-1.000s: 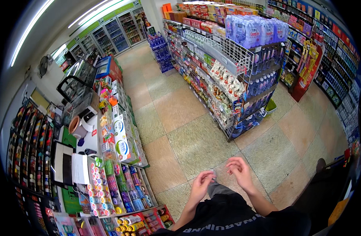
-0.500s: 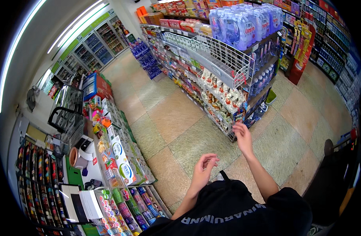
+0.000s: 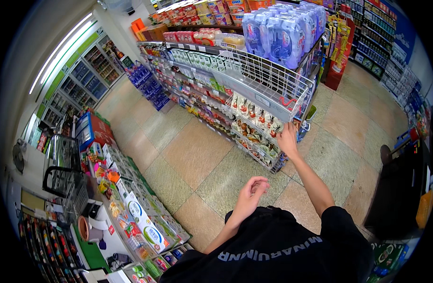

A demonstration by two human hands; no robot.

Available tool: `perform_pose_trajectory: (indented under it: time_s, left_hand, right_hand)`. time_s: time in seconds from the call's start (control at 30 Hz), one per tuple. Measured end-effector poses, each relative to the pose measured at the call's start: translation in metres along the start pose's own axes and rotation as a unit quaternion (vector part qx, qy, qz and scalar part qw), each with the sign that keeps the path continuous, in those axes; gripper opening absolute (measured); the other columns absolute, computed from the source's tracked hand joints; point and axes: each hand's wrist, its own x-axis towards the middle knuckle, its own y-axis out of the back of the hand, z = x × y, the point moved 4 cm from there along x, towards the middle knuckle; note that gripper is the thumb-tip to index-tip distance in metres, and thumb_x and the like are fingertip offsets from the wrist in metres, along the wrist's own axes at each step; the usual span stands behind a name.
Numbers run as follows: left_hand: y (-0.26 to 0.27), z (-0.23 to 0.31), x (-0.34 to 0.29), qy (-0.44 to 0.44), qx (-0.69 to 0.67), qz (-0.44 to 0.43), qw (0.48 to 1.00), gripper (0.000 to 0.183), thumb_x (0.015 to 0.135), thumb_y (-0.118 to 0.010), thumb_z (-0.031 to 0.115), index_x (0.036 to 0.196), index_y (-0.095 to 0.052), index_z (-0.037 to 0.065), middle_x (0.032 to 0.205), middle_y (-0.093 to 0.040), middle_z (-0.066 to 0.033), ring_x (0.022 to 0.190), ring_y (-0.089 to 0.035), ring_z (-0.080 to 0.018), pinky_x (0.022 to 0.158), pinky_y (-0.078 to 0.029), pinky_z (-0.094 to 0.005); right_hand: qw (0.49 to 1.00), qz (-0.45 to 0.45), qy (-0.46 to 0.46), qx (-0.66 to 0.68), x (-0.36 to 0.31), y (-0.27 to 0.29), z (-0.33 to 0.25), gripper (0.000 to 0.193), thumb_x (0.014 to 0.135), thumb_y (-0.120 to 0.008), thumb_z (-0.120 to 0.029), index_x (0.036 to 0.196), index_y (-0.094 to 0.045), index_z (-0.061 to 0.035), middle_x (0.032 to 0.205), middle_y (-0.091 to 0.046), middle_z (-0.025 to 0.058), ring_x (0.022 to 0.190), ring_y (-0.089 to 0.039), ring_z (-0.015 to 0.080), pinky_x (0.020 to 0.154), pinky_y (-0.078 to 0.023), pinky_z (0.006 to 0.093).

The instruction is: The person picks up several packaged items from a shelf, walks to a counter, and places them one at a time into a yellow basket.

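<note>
My right hand [image 3: 287, 140] reaches forward to the near end of the wire shelf rack. Its fingers are bent and partly apart beside the white packaged snacks [image 3: 257, 114], at the corner of their row; whether the fingertips touch a pack is hard to tell. My left hand [image 3: 251, 194] hangs over the floor in front of my body, loosely curved, with nothing in it. Below the white packs, a lower tier holds brown and green packs [image 3: 254, 139]. Above them, a white wire basket [image 3: 278, 75] is fixed to the shelf, with a red strip at its near end.
Shrink-wrapped bottles [image 3: 285, 35] stand on top of the shelf. To the left runs a counter lined with milk cartons [image 3: 148, 231], with a brown pot [image 3: 87, 229] on it. Glass-door fridges [image 3: 82, 75] line the far wall. A dark bulky object [image 3: 396, 188] stands at right.
My right hand has moved forward to the packs at the shelf end. The view has shifted toward the shelf, while my left hand stays low in front of my body.
</note>
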Motion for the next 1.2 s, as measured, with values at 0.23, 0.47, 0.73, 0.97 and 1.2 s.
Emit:
perform_pose_trajectory:
  time_s: [0.23,0.47,0.73,0.97,1.2]
  left_hand:
    - [0.061,0.017,0.032,-0.013,0.014,-0.029,0.999,0.021,0.098,-0.054,0.015,0.114,-0.056,0.001,0.102,-0.065,-0.0077,0.089,-0.059,-0.0121,0.082,-0.048,-0.0261]
    - [0.095,0.017,0.048,-0.001,0.037,-0.060,0.998,0.024,0.099,-0.054,0.019,0.115,-0.056,0.001,0.103,-0.066,-0.0089,0.088,-0.061,-0.0124,0.081,-0.048,-0.0259]
    - [0.110,0.015,0.058,0.007,0.071,-0.115,0.991,0.029,0.098,-0.056,0.021,0.118,-0.055,0.001,0.108,-0.066,-0.0087,0.092,-0.063,-0.0145,0.083,-0.049,-0.0281]
    - [0.118,0.015,0.061,-0.066,0.160,-0.060,0.983,0.037,0.094,-0.062,0.018,0.127,-0.053,0.004,0.126,-0.059,-0.0088,0.102,-0.060,-0.0158,0.088,-0.047,-0.0288]
    - [0.122,-0.007,0.050,0.056,0.036,-0.158,0.985,0.029,0.094,-0.062,0.014,0.119,-0.058,-0.001,0.110,-0.065,-0.0075,0.095,-0.061,-0.0110,0.083,-0.048,-0.0246]
  right_hand:
    - [0.997,0.015,-0.019,-0.077,0.004,-0.005,-0.019,0.038,0.080,-0.060,-0.006,0.109,-0.048,0.0160,0.114,-0.048,0.0334,0.113,-0.042,0.0466,0.098,-0.036,0.0532]
    - [0.991,0.071,-0.112,-0.028,0.003,-0.001,-0.024,0.018,0.084,-0.057,-0.002,0.099,-0.054,0.0063,0.102,-0.057,0.0239,0.098,-0.054,0.0416,0.084,-0.044,0.0481]
    - [0.984,0.154,0.081,-0.047,-0.024,0.032,-0.085,0.024,0.086,-0.064,-0.002,0.109,-0.058,0.0011,0.095,-0.061,0.0157,0.088,-0.060,0.0326,0.078,-0.049,0.0410]
    - [0.959,0.083,-0.097,0.252,-0.070,0.071,-0.157,0.024,0.088,-0.063,0.002,0.111,-0.058,-0.0005,0.095,-0.064,0.0107,0.086,-0.064,0.0173,0.077,-0.052,0.0292]
    - [0.840,0.052,-0.267,0.469,-0.102,0.066,-0.167,0.027,0.088,-0.066,0.002,0.112,-0.055,-0.0006,0.094,-0.063,0.0026,0.089,-0.061,0.0079,0.080,-0.049,0.0212]
